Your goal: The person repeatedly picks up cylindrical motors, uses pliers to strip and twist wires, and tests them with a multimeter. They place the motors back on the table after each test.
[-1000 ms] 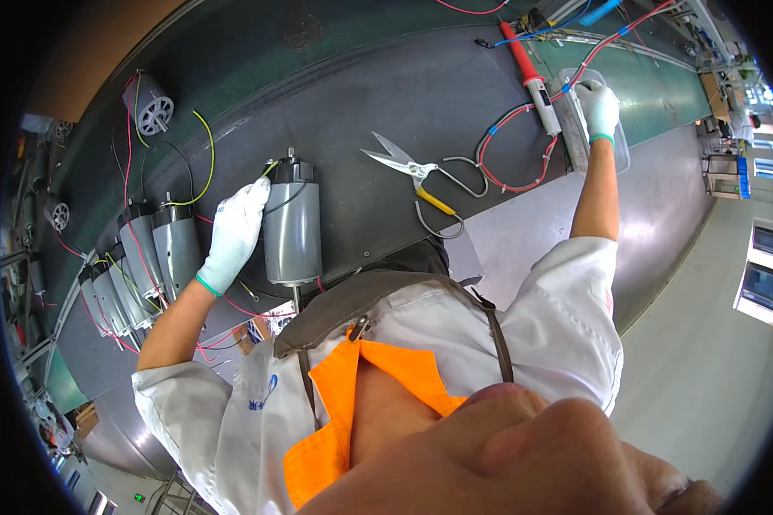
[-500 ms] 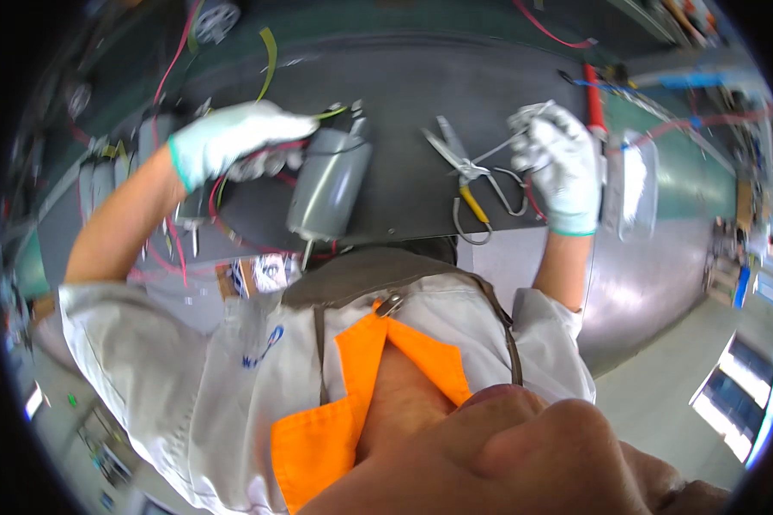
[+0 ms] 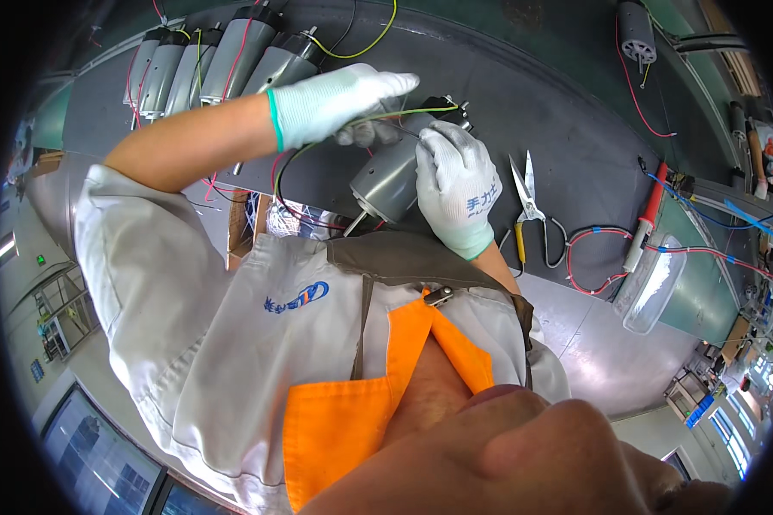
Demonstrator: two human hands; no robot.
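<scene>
Gripping a grey cylindrical metal motor (image 3: 392, 176) with the white-gloved right hand (image 3: 457, 184), the person kept it tilted on the dark grey rubber-like bench mat (image 3: 558, 120), its thin shaft pointing down toward the body and its terminal end facing away. That hand was wrapped over the can's right flank, fingers curled closed on it, apparently to stop the round body from rolling. The left hand (image 3: 343, 103), in a white glove with a green cuff, reached across from the left and hovered over the motor's far end; its fingers were bent narrow around a thin green-yellow wire (image 3: 352, 129) that looped from the motor, probably to steer the lead clear of the terminals. Whether it pinched the wire tightly could not be told.

Just right of the motor lay steel scissors with yellow-wrapped handles (image 3: 528, 202), blades pointing away, near enough to grab. Farther right rested a red-handled soldering iron (image 3: 647, 210) among red wires with blue tape (image 3: 597, 257), beside a clear plastic tray (image 3: 657, 287). A row of similar grey motors (image 3: 210, 56) lay side by side at the mat's far left, leads trailing. Beyond the mat ran a green bench strip, and windows showed at the lower right of a bright workshop.
</scene>
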